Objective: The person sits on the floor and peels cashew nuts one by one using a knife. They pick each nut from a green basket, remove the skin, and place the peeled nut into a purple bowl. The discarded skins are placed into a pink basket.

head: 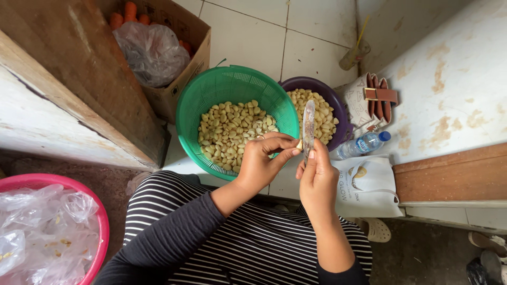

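Both hands work: right hand (318, 179) fingers grip a knife (308, 129) pointing upright, away; left hand (262, 161) fingers pinch a garlic clove (299, 144).

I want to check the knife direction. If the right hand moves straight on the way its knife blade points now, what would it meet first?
The right hand points its knife up the picture. Going straight on, it would probably first meet the peeled cloves in the purple bowl, though depth is unclear from above.

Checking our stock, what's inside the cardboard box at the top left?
The cardboard box holds a crumpled clear plastic bag with orange carrots showing behind it. Whatever lies beneath the bag is covered.
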